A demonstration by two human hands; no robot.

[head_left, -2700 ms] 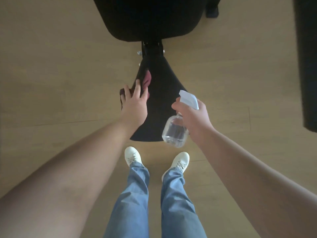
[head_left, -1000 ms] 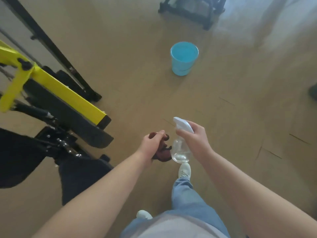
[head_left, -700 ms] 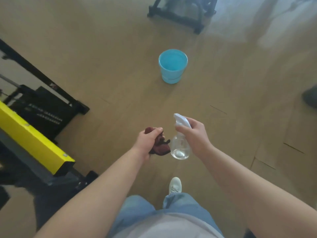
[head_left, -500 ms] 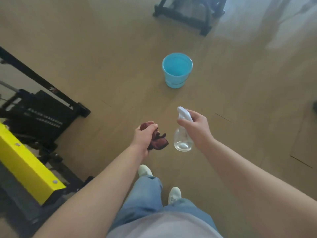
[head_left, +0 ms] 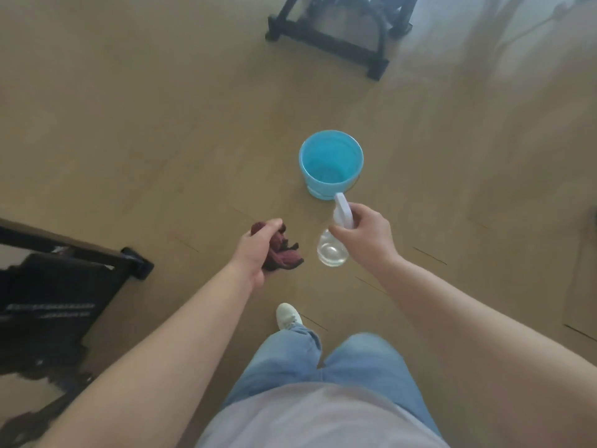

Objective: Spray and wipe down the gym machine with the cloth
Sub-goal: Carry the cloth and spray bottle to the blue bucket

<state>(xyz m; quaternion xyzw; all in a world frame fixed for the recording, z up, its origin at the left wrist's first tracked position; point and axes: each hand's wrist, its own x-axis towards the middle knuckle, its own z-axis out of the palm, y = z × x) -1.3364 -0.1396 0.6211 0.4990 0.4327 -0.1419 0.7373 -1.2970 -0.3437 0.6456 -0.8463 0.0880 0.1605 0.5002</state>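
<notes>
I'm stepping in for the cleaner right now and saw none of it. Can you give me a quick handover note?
Left hand grips the bunched dark red cloth.
Right hand holds the clear spray bottle by its neck.
Both hang over the floor, touching no machine.
A black machine is at the left; a blue bucket stands on the floor ahead.
Done: moments ago the cloth was wiping a black pad.
Left: how much stays unwiped cannot be told; probably walk to the next surface, spray it, wipe it.

Bucket (head_left: 331,163) ahead of spray bottle (head_left: 334,244), cloth (head_left: 281,253) to its left
</notes>
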